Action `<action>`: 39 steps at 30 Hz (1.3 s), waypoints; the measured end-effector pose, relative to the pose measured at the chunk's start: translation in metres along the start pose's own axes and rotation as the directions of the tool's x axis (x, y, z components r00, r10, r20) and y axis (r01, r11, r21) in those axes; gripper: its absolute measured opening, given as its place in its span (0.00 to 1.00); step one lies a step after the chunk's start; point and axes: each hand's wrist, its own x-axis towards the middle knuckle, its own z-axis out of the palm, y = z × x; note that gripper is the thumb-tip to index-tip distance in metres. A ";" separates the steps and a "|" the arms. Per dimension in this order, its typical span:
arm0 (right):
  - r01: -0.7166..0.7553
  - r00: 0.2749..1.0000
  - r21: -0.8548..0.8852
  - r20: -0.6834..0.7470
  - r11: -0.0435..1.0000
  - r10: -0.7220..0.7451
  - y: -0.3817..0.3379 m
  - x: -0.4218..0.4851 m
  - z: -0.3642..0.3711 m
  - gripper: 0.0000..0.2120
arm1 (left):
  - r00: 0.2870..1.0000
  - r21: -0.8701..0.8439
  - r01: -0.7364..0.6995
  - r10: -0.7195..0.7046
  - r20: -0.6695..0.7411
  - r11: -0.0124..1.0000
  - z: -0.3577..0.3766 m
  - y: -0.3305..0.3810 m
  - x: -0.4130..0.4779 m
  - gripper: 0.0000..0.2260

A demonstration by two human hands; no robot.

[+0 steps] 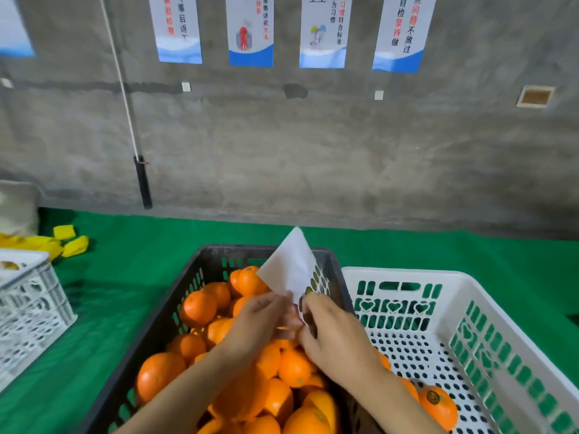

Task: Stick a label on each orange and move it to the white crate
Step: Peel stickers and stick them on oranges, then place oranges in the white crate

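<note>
white paper label sheet (pixel 289 266), pinched by left hand (pixel 261 321) grip and right hand (pixel 336 338) grip, centre frame, above black plastic crate (pixel 235 252) of round oranges (pixel 200 306); white perforated crate (pixel 407 274) lower right.

Green cloth (pixel 141 245) underneath; yellow pieces (pixel 75 245) at 9 o'clock, black-handled cord (pixel 143 183) at 10, posters (pixel 250 29) at 12.

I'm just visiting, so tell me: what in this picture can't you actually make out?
Head view only:
1. Print on the label sheet: too small, blurred.
2. Whether the right hand has peeled a label: its fingers and the left hand cover the spot.
3. Orange count in the white crate: right forearm and bottom edge hide part.
4. Posters: tops cut by the upper edge.
</note>
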 end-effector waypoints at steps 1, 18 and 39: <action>-0.044 0.998 0.144 0.049 0.989 0.037 0.000 0.003 -0.001 0.14 | 0.999 -0.016 0.003 -0.003 -0.039 1.000 -0.004 0.002 0.002 0.15; 0.035 0.966 0.107 -0.257 0.994 -0.006 0.022 -0.010 0.012 0.15 | 0.993 0.039 0.055 -0.059 0.100 0.998 0.021 -0.004 -0.005 0.18; 0.190 0.938 0.158 -0.322 0.969 -0.131 0.017 -0.012 0.012 0.04 | 0.995 0.264 -0.016 -0.012 0.104 0.964 0.000 -0.004 -0.008 0.13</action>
